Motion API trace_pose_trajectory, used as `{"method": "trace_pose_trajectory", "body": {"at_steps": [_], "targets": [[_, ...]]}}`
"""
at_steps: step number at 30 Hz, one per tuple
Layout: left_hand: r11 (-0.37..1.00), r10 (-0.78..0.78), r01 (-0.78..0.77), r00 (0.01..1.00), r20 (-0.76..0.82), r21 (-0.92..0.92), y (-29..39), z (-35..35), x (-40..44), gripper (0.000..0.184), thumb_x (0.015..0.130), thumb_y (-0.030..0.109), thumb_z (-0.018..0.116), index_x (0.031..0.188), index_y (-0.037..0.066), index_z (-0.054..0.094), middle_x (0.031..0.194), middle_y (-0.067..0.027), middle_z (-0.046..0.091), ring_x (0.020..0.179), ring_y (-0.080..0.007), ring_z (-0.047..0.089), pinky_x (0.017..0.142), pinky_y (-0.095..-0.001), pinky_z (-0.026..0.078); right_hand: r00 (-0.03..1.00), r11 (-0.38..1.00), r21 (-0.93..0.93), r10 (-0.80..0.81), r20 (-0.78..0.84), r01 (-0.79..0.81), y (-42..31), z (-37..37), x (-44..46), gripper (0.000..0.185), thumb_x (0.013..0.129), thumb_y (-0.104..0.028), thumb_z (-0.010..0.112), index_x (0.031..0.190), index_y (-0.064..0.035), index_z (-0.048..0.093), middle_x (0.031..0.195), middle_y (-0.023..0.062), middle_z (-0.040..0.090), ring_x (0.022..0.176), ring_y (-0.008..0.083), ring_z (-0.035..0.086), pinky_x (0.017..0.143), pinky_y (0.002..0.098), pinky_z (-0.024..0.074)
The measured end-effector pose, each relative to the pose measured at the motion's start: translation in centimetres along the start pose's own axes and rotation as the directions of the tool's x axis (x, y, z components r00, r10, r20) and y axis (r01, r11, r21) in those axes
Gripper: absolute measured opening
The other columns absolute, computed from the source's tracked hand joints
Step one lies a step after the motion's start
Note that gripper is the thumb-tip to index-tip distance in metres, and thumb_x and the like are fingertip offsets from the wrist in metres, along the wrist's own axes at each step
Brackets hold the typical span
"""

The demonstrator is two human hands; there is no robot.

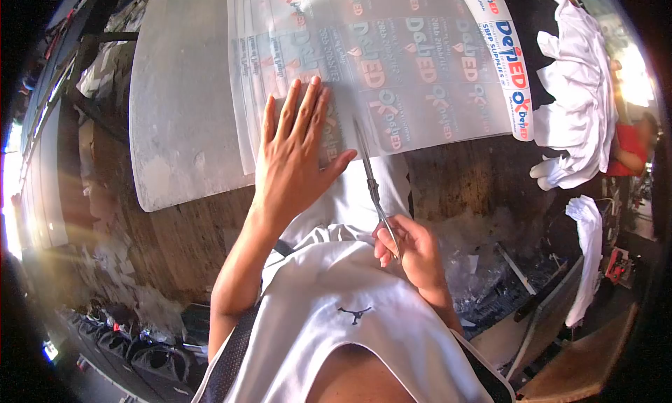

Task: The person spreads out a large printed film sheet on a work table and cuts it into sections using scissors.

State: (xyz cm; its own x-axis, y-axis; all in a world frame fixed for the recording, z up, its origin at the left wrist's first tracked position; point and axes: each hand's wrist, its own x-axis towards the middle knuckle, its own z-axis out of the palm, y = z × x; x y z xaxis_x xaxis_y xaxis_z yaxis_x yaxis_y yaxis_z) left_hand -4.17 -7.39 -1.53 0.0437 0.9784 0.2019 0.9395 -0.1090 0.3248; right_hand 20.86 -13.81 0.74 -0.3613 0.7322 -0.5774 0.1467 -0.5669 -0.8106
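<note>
My left hand (297, 140) lies flat, fingers stretched, on a translucent sheet (413, 60) with rows of red and blue print showing through it. In my right hand (413, 248) are long metal scissors (371, 179), gripped by the handles. Their blades point away from me and reach over the sheet's near edge, just right of my left thumb. Whether the blade tips are above or below the sheet I cannot tell. Along the right side, a white printed strip (514, 74) with bold blue and red letters lies against the sheet. Beneath is a pale grey board (182, 102).
Crumpled white cloth (577, 88) hangs to the right, with another white piece (584, 256) below it. Past the cloth a person in a red top (632, 147) is partly visible. Scraps and clear plastic (465, 266) lie low on the right. Dark bags (133, 350) are at lower left.
</note>
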Motion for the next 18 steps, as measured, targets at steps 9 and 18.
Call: {"method": "trace_pose_trajectory", "body": {"at_steps": [9,18], "targets": [[1.000,-0.007,0.007,1.000,0.020,0.000,0.0,-0.3,0.1,0.094,0.092,0.055,0.069,0.163,0.006,0.031,0.171,-0.0102,0.029,0.160,-0.0277,0.020,0.131,-0.0507,0.012,1.000,0.999,0.021,-0.026,0.014,0.025,-0.9,0.3,1.3,0.023,0.107,-0.022,0.062,0.099,0.0000,0.065,0.075,0.0023,0.065,0.064,0.0076,0.060,0.060,0.0242,0.0504],[1.000,-0.012,0.012,0.999,0.037,-0.012,0.1,-0.5,0.2,0.086,0.092,0.054,0.070,0.163,0.020,0.036,0.171,-0.0092,0.028,0.160,-0.0293,0.021,0.130,-0.0526,0.012,0.998,0.998,0.024,-0.055,0.024,0.054,-2.2,0.5,2.0,0.028,0.108,-0.026,0.062,0.099,0.0008,0.066,0.075,0.0019,0.065,0.064,0.0069,0.058,0.059,0.0238,0.0495]]}}
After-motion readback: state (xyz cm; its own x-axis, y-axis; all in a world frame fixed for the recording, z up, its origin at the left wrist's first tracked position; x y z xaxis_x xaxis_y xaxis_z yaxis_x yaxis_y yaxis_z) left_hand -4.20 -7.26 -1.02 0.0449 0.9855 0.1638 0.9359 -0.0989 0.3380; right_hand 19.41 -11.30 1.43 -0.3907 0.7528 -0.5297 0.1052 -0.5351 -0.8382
